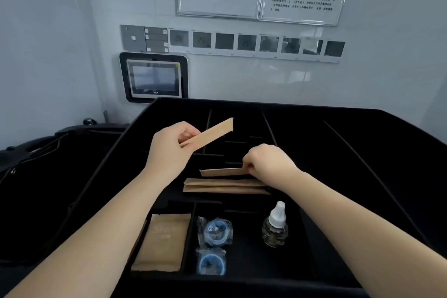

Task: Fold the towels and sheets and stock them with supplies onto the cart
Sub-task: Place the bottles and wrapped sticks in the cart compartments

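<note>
Head view: open black tray (362,152) lies beyond my hands. My left hand (169,145) pinches one raised paper packet (210,132). My right hand (268,159) pinches another packet (222,172) lower.

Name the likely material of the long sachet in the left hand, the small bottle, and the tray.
Long sachet: probably kraft paper, matte tan, flat with crisp edges. Small bottle: clear body, glass or plastic, undecidable; its white cap looks like plastic. Tray: matte black, perhaps plastic or fabric-lined board; too dark to settle.
</note>
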Demonstrator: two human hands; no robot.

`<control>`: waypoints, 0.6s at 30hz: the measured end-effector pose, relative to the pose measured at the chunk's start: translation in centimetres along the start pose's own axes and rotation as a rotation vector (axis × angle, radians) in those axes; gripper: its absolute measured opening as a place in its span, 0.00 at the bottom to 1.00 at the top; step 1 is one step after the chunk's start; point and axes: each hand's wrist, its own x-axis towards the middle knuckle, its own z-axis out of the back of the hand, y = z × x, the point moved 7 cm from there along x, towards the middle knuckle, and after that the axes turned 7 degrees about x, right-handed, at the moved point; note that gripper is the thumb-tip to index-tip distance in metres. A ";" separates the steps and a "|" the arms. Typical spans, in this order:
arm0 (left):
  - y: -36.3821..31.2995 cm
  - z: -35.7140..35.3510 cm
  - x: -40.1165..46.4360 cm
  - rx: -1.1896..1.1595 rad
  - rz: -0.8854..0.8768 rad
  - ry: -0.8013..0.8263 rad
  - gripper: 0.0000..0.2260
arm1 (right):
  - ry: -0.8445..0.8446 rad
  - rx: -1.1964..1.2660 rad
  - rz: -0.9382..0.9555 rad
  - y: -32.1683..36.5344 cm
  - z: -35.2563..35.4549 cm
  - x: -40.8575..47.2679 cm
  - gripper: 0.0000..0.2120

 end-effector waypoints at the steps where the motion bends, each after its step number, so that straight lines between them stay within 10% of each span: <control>1: 0.2 -0.1 -0.1 -0.014 0.008 0.003 0.10 | -0.002 -0.012 -0.010 0.2 -0.1 0.2 0.11; 12: 2.3 0.3 -0.6 -0.072 0.018 0.029 0.08 | 0.184 0.031 -0.075 0.8 -2.0 0.9 0.13; 18: 0.0 -1.9 -0.6 -0.042 -0.081 0.154 0.10 | -0.417 0.504 0.045 -0.4 5.8 -2.4 0.23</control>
